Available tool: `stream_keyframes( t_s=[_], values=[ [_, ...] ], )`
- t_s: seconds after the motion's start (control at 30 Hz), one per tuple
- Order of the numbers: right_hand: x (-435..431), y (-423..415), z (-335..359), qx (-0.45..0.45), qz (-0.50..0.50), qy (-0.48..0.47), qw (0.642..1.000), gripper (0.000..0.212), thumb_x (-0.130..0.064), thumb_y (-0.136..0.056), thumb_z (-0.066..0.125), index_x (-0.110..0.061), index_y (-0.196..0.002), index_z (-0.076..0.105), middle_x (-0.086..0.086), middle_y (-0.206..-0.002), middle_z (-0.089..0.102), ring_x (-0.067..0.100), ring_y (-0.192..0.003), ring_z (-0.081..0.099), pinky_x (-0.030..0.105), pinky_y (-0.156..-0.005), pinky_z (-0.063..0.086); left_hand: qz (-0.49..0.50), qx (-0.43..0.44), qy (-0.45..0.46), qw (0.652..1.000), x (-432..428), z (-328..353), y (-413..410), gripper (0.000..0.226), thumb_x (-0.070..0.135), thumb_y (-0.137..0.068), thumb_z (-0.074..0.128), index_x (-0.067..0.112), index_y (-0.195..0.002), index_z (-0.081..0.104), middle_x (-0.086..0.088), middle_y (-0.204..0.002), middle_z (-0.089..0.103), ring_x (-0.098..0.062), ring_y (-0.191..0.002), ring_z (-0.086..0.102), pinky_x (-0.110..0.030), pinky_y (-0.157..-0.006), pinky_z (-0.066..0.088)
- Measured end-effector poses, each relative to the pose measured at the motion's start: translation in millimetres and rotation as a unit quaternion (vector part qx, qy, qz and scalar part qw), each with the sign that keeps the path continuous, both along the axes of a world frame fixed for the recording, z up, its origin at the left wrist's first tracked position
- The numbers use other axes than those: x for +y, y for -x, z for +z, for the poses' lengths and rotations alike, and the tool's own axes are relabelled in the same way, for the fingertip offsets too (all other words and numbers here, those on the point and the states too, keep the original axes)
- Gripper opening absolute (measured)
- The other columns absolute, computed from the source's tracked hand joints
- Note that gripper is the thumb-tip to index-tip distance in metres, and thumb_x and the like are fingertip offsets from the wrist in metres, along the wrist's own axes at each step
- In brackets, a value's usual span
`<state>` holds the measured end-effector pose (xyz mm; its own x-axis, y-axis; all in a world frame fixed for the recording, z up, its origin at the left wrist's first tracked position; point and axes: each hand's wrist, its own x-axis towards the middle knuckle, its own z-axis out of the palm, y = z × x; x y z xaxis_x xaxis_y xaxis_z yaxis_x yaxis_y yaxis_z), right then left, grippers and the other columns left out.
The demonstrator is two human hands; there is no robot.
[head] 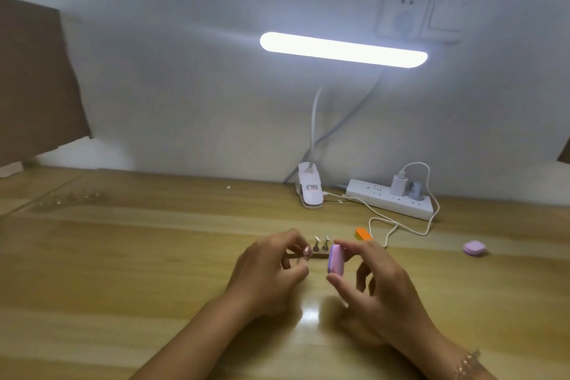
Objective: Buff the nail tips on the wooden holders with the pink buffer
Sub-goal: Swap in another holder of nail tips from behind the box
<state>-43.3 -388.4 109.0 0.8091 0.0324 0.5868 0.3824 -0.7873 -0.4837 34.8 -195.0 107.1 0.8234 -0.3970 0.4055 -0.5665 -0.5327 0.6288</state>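
My right hand (373, 284) raised over table (123, 256), thumb and forefinger pinching pink buffer (335, 259) upright on edge. My left hand (271, 268) curled, fingertips pinching nail tip (306, 251) at wooden holder (319, 253), just left of buffer.

Both forearms bare, coming in from bottom edge, converging toward middle. Left forearm (191, 339) slants up and right. Left grip (271, 268): back of hand up, fingers curled, tips bunched close; whether they pinch anything is too blurred to tell. Right forearm (447, 352) slants up and left. Right grip (373, 281): palm turned leftward, thumb (334, 281) below, index finger (348, 245) above, pinching pink buffer (335, 259) on edge; remaining fingers loosely curled. Grips near each other, apart.
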Motion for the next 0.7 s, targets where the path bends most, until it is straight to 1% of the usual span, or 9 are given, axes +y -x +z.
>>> stream_keyframes(
  t_s=[0.1,0.17,0.23,0.37,0.47,0.53,0.6,0.63,0.7],
  values=[
    [8.2,5.0,1.3,0.02,0.043,0.035,0.998,0.047,-0.05,-0.079,0.065,-0.031,-0.121,0.062,-0.02,-0.106,0.059,0.005,-0.06,0.057,0.026,-0.058,0.053,-0.06,0.081,0.04,0.994,-1.1,-4.8,7.2,0.015,0.038,-0.076,0.054,0.034,-0.083,0.067,0.017,-0.082,0.067,-0.006,-0.06,0.052,-0.038,-0.069,0.05],
    [7.7,3.9,3.0,0.033,0.042,0.034,0.998,0.049,-0.056,-0.079,0.063,-0.031,-0.122,0.062,-0.021,-0.107,0.059,0.007,-0.061,0.057,0.034,-0.056,0.053,-0.082,0.094,0.03,0.992,-0.7,-7.1,8.3,0.022,0.039,-0.081,0.054,0.031,-0.091,0.072,0.017,-0.082,0.062,-0.009,-0.067,0.053,-0.038,-0.073,0.049],
    [4.9,3.8,3.7,0.041,0.024,0.019,0.999,0.05,-0.06,-0.077,0.065,-0.032,-0.118,0.063,-0.02,-0.106,0.059,0.008,-0.061,0.057,0.037,-0.058,0.054,-0.094,0.098,0.018,0.991,-0.7,-8.1,5.3,0.019,0.035,-0.091,0.056,0.031,-0.098,0.073,0.02,-0.083,0.058,-0.009,-0.072,0.053,-0.037,-0.076,0.048],
    [9.5,6.7,3.5,0.062,0.031,0.047,0.996,0.045,-0.063,-0.073,0.064,-0.037,-0.11,0.066,-0.022,-0.102,0.057,0.009,-0.06,0.057,0.036,-0.058,0.053,-0.102,0.08,-0.039,0.991,1.7,-12.1,1.4,0.016,0.029,-0.098,0.055,0.037,-0.104,0.068,0.02,-0.091,0.061,-0.002,-0.074,0.05,-0.035,-0.076,0.047],
    [6.9,3.1,5.3,0.064,-0.01,0.022,0.998,0.041,-0.057,-0.074,0.071,-0.034,-0.108,0.067,-0.02,-0.1,0.057,0.01,-0.06,0.055,0.036,-0.062,0.052,-0.108,0.067,-0.063,0.99,1.0,-12.3,1.9,0.015,0.035,-0.097,0.053,0.046,-0.102,0.061,0.027,-0.088,0.06,0.003,-0.074,0.051,-0.027,-0.068,0.041],
    [6.9,4.1,5.6,0.066,-0.018,0.033,0.997,0.041,-0.056,-0.075,0.071,-0.033,-0.108,0.067,-0.02,-0.1,0.057,0.007,-0.06,0.052,0.035,-0.062,0.051,-0.107,0.072,-0.069,0.989,-0.4,-11.0,1.9,0.017,0.041,-0.093,0.049,0.047,-0.105,0.06,0.03,-0.088,0.059,0.006,-0.075,0.051,-0.025,-0.068,0.037],
    [10.4,6.8,6.7,0.072,0.015,0.058,0.996,0.044,-0.063,-0.073,0.065,-0.036,-0.108,0.066,-0.02,-0.098,0.056,0.008,-0.06,0.052,0.034,-0.057,0.051,-0.105,0.077,-0.07,0.989,-0.5,-9.8,1.5,0.029,0.044,-0.089,0.045,0.045,-0.11,0.064,0.028,-0.095,0.061,0.003,-0.079,0.052,-0.025,-0.071,0.039],
    [11.4,6.1,6.9,0.077,0.02,0.052,0.995,0.044,-0.065,-0.073,0.064,-0.036,-0.105,0.066,-0.02,-0.097,0.057,0.01,-0.061,0.053,0.034,-0.058,0.05,-0.106,0.076,-0.073,0.989,-0.3,-10.4,0.6,0.028,0.043,-0.091,0.046,0.045,-0.112,0.064,0.026,-0.099,0.063,0.002,-0.081,0.053,-0.026,-0.072,0.041],
    [7.2,1.7,5.7,0.069,-0.014,0.012,0.997,0.041,-0.066,-0.072,0.066,-0.034,-0.097,0.065,-0.019,-0.096,0.059,0.011,-0.062,0.054,0.035,-0.063,0.05,-0.111,0.068,-0.081,0.988,-1.1,-11.3,0.1,0.022,0.039,-0.095,0.05,0.049,-0.112,0.06,0.026,-0.098,0.061,0.0,-0.083,0.053,-0.026,-0.075,0.043]
  ],
)
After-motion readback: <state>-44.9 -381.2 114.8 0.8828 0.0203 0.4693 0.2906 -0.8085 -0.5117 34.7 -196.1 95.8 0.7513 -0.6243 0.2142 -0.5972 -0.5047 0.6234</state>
